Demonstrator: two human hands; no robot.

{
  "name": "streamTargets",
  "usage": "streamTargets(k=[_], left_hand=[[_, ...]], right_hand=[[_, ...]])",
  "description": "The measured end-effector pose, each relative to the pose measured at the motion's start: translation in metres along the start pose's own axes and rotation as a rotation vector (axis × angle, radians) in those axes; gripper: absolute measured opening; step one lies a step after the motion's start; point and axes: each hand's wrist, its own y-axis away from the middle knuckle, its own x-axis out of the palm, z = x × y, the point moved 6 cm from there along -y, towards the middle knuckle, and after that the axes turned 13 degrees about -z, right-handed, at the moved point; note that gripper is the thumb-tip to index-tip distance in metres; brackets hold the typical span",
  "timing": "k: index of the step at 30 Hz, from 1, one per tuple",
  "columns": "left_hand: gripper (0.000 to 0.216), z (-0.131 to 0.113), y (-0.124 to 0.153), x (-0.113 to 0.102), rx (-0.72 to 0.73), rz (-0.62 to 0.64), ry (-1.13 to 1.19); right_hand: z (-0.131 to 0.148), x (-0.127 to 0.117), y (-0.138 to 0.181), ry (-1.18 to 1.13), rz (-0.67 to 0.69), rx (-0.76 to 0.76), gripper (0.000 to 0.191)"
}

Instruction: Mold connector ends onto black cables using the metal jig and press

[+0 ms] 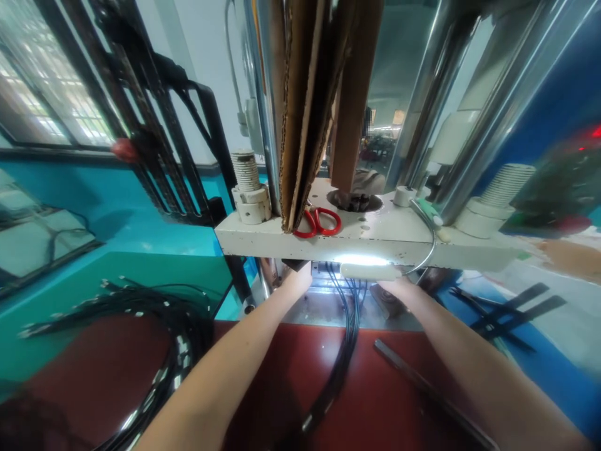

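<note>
Both my arms reach under the white machine plate (253,241). My left hand (302,279) is at the left end of a metal fixture (323,275), its fingers hidden by the plate. On the other side my right hand (395,285) is beside the lit lamp bar (369,270), and its fingers are also out of sight. Between the hands, several black cables (350,326) run from the fixture down over the dark red tabletop (300,357) towards me. What either hand holds cannot be made out.
Red-handled scissors (328,220) and upright cardboard (298,125) rest on the plate. A coiled cable bundle (178,319) lies left. On the right are a long metal bar (422,382) and black tools (507,313). Steel columns (417,94) rise above the plate.
</note>
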Motion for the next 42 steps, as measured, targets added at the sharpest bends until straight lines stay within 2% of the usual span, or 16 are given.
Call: streamTargets(k=[4,7,11,13,15,26,34,37,39,42], left_hand=[[0.029,-0.017,0.008,-0.013,0.055,0.001,-0.036],[0.029,-0.050,0.023,-0.020,0.232,-0.004,0.010],[0.036,-0.099,0.048,-0.017,0.650,0.040,0.083],[0.044,-0.108,0.050,-0.015,0.762,0.015,0.062],[0.048,-0.110,0.048,-0.011,0.808,-0.026,0.036],[0.043,-0.106,0.039,0.007,0.779,-0.153,0.017],[0.046,-0.106,0.031,0.012,0.725,-0.109,0.031],[0.047,-0.111,0.028,0.012,0.719,-0.095,0.027],[0.048,-0.111,0.027,0.008,0.702,-0.087,0.029],[0.045,-0.094,0.022,-0.002,0.566,-0.097,0.022]], right_hand=[[0.020,-0.009,0.023,0.022,0.018,-0.141,0.039],[0.038,-0.015,0.041,0.033,0.011,-0.298,0.056],[0.047,-0.016,0.048,0.076,-0.013,-0.377,0.049],[0.047,-0.015,0.046,0.082,-0.012,-0.359,0.044],[0.046,-0.014,0.044,0.087,-0.010,-0.344,0.040],[0.047,-0.004,0.033,0.073,0.036,-0.359,0.042],[0.045,-0.002,0.027,0.051,0.098,-0.328,0.039],[0.039,-0.002,0.018,0.034,0.105,-0.286,0.041],[0.032,-0.004,0.009,0.021,0.088,-0.235,0.035],[0.027,-0.012,-0.001,-0.013,0.025,-0.171,0.026]])
